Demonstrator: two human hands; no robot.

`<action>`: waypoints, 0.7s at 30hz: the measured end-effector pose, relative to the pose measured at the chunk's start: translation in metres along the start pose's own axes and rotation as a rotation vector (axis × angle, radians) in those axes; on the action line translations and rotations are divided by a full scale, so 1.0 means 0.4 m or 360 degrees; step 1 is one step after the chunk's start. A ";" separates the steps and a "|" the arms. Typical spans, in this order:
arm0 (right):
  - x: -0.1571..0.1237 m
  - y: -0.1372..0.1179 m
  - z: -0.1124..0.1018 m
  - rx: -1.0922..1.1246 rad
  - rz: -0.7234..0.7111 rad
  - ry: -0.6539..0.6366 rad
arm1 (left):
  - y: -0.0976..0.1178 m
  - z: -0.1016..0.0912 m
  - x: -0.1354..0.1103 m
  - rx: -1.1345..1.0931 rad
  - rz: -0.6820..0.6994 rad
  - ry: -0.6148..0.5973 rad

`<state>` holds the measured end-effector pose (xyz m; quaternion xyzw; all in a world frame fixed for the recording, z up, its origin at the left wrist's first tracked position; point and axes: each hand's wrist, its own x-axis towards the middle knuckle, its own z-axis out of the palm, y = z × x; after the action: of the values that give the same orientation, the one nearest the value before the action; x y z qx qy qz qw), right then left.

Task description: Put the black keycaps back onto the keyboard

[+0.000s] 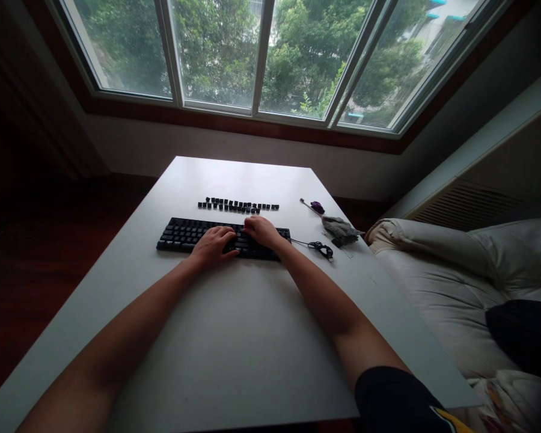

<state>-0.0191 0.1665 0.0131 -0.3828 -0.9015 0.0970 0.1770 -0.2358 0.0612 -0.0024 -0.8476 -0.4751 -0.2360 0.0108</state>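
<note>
A black keyboard (180, 236) lies across the white table (234, 313). My left hand (213, 245) rests on the keyboard's middle, its fingers lying over the keys and its thumb apart, near the front edge. On the right part of the keyboard my right hand (260, 230) has its fingers curled together at the back edge. Whatever is between those fingertips is hidden. Behind the keyboard, several loose black keycaps (231, 208) are lined up in rows.
Right of the keyboard lie its bundled cable (321, 248), a grey cloth (340, 229), a small purple object (317, 206) and a thin brush-like stick (308, 205). A pale sofa (433, 288) stands along the table's right side. Windows (216, 60) are beyond the far edge.
</note>
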 end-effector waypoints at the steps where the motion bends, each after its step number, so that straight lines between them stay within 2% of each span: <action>1: 0.000 0.001 0.001 -0.0016 -0.0005 -0.0008 | 0.000 0.000 0.000 0.0001 0.0002 -0.0001; 5: -0.004 0.001 0.005 -0.0036 -0.0006 -0.0033 | 0.000 -0.001 0.000 0.0012 0.0011 -0.0001; 12: -0.052 0.003 0.015 -0.0028 -0.0099 0.0185 | -0.010 -0.020 0.003 -0.0008 0.0079 -0.0053; 17: -0.080 0.030 -0.013 0.0073 -0.0140 0.0098 | -0.018 -0.043 0.011 -0.0032 -0.0023 -0.0012; 21: -0.143 0.031 -0.041 0.0105 -0.0216 0.0146 | -0.025 -0.039 0.037 -0.0050 -0.0084 0.0036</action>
<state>0.0323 0.1344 0.0101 -0.3188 -0.9127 0.0969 0.2366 -0.2434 0.0749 0.0153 -0.8321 -0.4934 -0.2533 -0.0035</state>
